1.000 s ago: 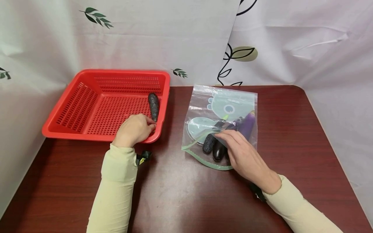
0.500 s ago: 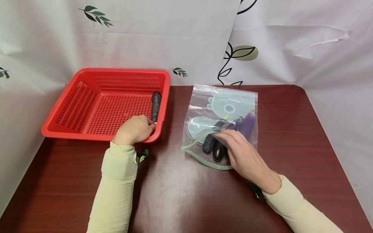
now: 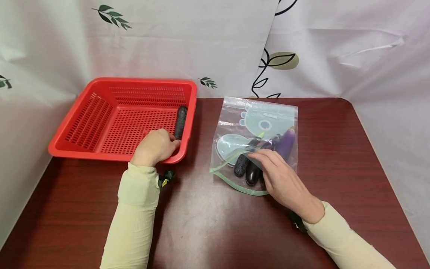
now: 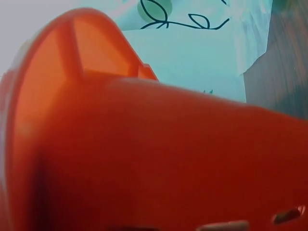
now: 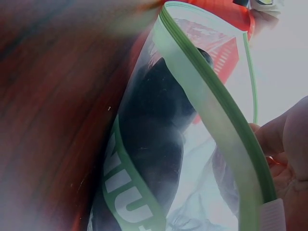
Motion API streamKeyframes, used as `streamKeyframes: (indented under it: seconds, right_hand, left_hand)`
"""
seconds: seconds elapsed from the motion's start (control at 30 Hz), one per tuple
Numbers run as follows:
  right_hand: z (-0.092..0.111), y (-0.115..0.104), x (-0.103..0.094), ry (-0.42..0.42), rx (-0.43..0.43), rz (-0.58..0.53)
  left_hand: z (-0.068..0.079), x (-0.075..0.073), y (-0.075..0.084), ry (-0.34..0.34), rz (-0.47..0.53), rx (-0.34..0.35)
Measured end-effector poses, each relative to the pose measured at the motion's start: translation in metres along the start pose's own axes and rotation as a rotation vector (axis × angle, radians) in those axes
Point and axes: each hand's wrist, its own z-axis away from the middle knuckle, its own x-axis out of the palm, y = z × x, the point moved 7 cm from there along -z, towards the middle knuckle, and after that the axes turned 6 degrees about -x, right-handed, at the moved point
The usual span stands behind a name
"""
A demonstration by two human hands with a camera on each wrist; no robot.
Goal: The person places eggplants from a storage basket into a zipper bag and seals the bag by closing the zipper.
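Observation:
In the head view my left hand (image 3: 155,147) reaches over the near right corner of the red plastic basket (image 3: 147,157). It grips the near end of a dark, bumpy cucumber (image 3: 181,121) lying along the right wall; the fingertips are hidden. The left wrist view shows mostly the basket wall (image 4: 144,144). My right hand (image 3: 283,181) pinches the upper rim of a clear zip bag (image 3: 231,112) with a green edge, keeping its mouth apart. Inside the bag lie another dark bumpy cucumber (image 3: 240,166), a black eggplant (image 3: 252,175) and a purple eggplant (image 3: 286,144).
A dark reddish wooden table (image 3: 201,228) carries the basket and the bag. A pale patterned cloth (image 3: 161,48) hangs behind the table and on both sides. Basket and bag stand a short distance apart.
The cucumber's far end in the basket has swung right toward the side wall, while its near end stays at my left hand. The right hand and bag keep still.

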Motion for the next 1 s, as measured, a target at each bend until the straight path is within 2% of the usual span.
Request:
streamKeyframes:
  seconds: [0.2, 0.33, 1.0]
  right_hand:
    - [-0.001, 0.0, 0.0, -0.003, 0.002, 0.002]
    - [-0.001, 0.001, 0.0, -0.003, 0.002, -0.002]
    - [0.0, 0.002, 0.0, -0.001, 0.008, 0.01]
  left_hand:
    - [0.005, -0.006, -0.001, 0.089, 0.081, -0.016]
    - [0.007, -0.01, -0.002, 0.131, 0.101, -0.017]
    - [0.009, -0.021, -0.009, 0.251, 0.1, -0.068]
